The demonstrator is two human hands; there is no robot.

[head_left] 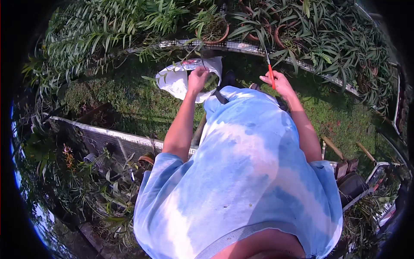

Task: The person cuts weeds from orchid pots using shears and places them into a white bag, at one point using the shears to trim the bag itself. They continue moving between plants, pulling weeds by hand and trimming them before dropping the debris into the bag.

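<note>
My right hand is closed around the red handle of a slim tool. Its narrow metal blade points up toward the potted plants; the frame does not show its exact kind. At the mouth of a white plastic bag, the fingers of my left hand are pinched together. A thin dark strip rises by these fingertips, and I cannot make out whether they grip it or the bag's edge. A few green leaves stick out by the bag's left side.
Ahead, long-leaved plants and a terracotta pot crowd a bench with a pale mesh edge. Grass covers the ground. Behind me, to the left, runs another mesh bench with plants; a dark pot stands at the right.
</note>
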